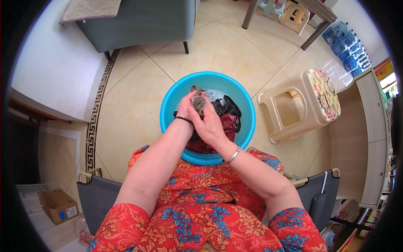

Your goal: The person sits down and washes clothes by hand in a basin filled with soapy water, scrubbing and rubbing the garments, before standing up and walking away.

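Over a turquoise plastic basin [241, 146], both of my hands are closed around a wet grey-brown cloth [199, 103]. My left hand [185, 105] wears a dark bead bracelet at the wrist and grips the cloth from the left. From the right, my right hand [209, 124] presses against the same cloth; a silver bangle circles that wrist. Below them in the basin lie a dark red garment [229, 124] and black fabric [231, 108]. Whitish suds [214, 94] show at the far side of the water. My forearms and hands hide part of the laundry.
A beige plastic stool [277, 107] with a floral padded top lies on its side to the right. Beyond the basin stands a grey-green sofa [148, 25]. Blue water bottles [348, 47] line the right wall near a table leg [251, 14]. A cardboard box [58, 204] sits lower left.
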Available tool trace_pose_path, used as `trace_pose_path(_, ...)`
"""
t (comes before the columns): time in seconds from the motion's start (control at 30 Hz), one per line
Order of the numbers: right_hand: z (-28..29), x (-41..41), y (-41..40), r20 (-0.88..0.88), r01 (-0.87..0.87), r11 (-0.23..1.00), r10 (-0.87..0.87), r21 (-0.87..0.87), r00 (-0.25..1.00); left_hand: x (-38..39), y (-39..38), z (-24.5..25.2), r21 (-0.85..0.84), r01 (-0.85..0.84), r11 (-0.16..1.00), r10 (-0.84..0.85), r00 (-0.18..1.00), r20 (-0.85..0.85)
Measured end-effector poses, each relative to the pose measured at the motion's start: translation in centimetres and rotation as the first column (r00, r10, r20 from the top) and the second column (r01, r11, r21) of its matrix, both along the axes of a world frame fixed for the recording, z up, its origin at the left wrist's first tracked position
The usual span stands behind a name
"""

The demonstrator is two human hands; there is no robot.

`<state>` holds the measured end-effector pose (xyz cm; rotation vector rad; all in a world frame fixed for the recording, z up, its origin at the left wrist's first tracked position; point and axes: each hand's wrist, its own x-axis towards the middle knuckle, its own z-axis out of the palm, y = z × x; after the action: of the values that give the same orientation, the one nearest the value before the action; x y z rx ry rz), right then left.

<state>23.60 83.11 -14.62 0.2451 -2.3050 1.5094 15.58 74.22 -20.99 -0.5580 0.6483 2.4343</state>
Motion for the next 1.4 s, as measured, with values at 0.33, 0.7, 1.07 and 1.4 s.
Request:
trace_pose_path(0.33, -1.2, -3.9, 5.3, 0.473, 0.083, 0.921, 0.118, -0.381, 0.873, 5.6, 1.6, 6.1, 0.022, 0.151, 0.988, -0.149, 0.985, -0.088)
trace_pose_path(0.7, -1.6, -3.5, 3.3, 0.115, -0.016, 0.99, 0.0, 0.143, 0.993, 4.3, 2.9, 4.7, -0.021, 0.197, 0.98, -0.198, 0.98, -0.025)
trace_pose_path(1.07, 0.2, -1.1, 0.6, -0.077, -0.049, 0.99, 0.06, 0.134, 0.995, 1.8, -1.0, 3.9, 0.064, 0.119, 0.991, -0.115, 0.991, -0.069)
trace_pose_path(1.4, -1.2, -4.7, 4.3, 0.363, 0.075, 0.997, -0.075, 0.014, 0.929, 4.2, 1.7, 7.8, -0.483, 0.258, 0.837, -0.27, 0.962, 0.046)
